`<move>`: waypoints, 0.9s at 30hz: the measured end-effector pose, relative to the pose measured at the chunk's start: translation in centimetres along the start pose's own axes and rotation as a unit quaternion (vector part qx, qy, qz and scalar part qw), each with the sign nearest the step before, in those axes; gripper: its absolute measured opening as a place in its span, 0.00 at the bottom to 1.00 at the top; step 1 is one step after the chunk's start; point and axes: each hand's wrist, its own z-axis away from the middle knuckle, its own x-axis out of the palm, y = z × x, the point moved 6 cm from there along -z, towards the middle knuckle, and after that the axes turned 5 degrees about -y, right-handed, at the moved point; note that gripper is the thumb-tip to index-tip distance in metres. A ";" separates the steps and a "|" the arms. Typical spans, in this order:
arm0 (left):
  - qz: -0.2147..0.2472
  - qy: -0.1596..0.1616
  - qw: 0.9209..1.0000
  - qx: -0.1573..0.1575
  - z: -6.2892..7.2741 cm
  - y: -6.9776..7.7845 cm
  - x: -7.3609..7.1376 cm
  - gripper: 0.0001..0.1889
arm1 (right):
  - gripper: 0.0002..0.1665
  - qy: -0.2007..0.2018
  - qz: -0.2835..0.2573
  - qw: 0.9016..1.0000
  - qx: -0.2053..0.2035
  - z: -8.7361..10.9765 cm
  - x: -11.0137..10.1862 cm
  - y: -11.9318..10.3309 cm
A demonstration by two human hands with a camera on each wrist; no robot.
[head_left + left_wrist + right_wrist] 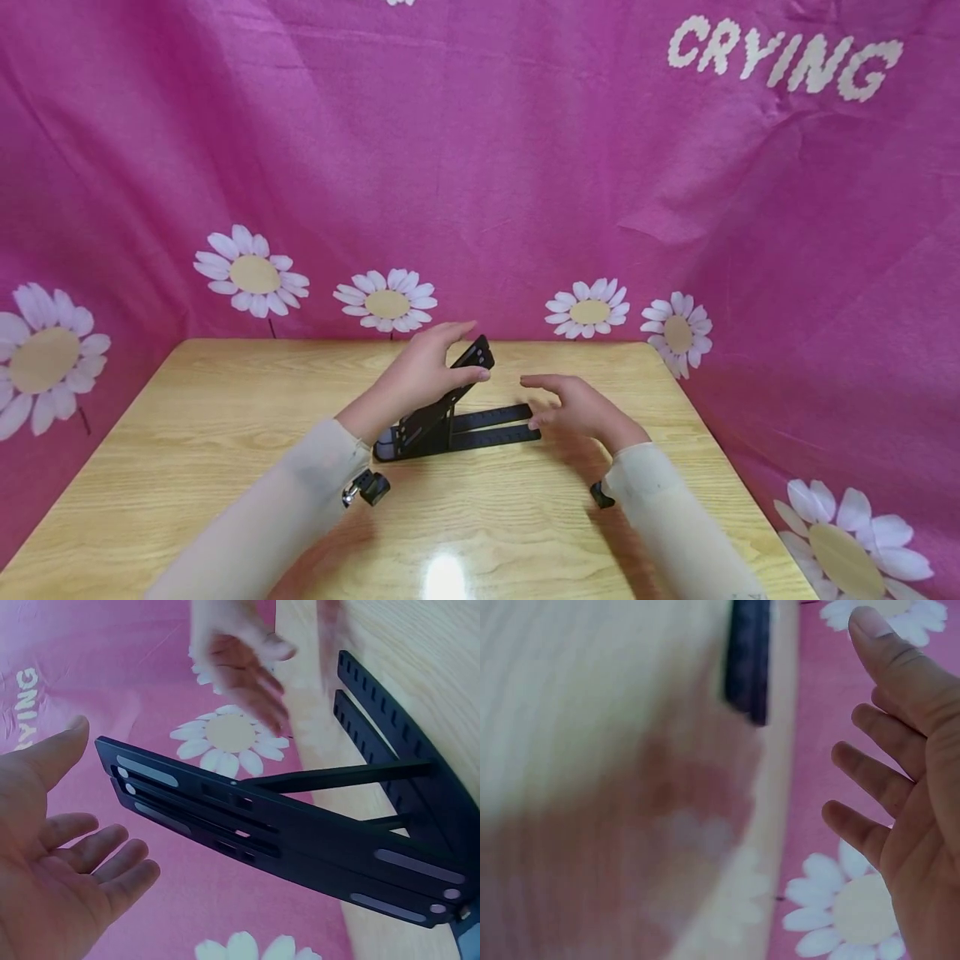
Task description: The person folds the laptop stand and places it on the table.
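Note:
A black folding laptop stand (491, 437) sits on the table, its top panel (315, 859) raised at a slant on thin struts (337, 778). My left hand (420, 371) is beside the panel's upper end, thumb and fingers spread apart around it. In the left wrist view a gap shows between that hand (56, 881) and the panel's end. My right hand (585, 410) hovers by the right ends of the two notched base bars, fingers loosely bent, nothing in it. The right wrist view shows one bar end (748, 664) away from that hand (919, 776).
The light wooden table (247, 408) reaches back to a pink cloth (480, 167) printed with daisies, which also hangs along both sides. A bright reflection lies on the tabletop near its front. Small black devices (372, 486) are strapped at both wrists.

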 end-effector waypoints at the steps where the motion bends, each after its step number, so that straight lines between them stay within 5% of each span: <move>1: 0.000 0.000 1.000 -0.001 -0.2 0.1 0.0 0.43 | 0.42 -0.005 -0.005 1.000 0.007 0.0 0.3 0.4; 11: -0.005 -0.001 1.000 -0.026 -1.1 0.5 0.6 0.43 | 0.51 -0.054 -0.090 0.993 0.050 -0.1 2.8 3.4; 17: -0.020 -0.002 0.999 -0.028 -1.4 0.7 1.1 0.41 | 0.49 -0.052 -0.043 0.998 0.017 -0.4 3.3 4.1; 27: -0.017 0.000 0.999 -0.027 -1.3 0.9 1.6 0.36 | 0.45 -0.075 -0.032 0.996 0.026 -1.1 3.2 4.5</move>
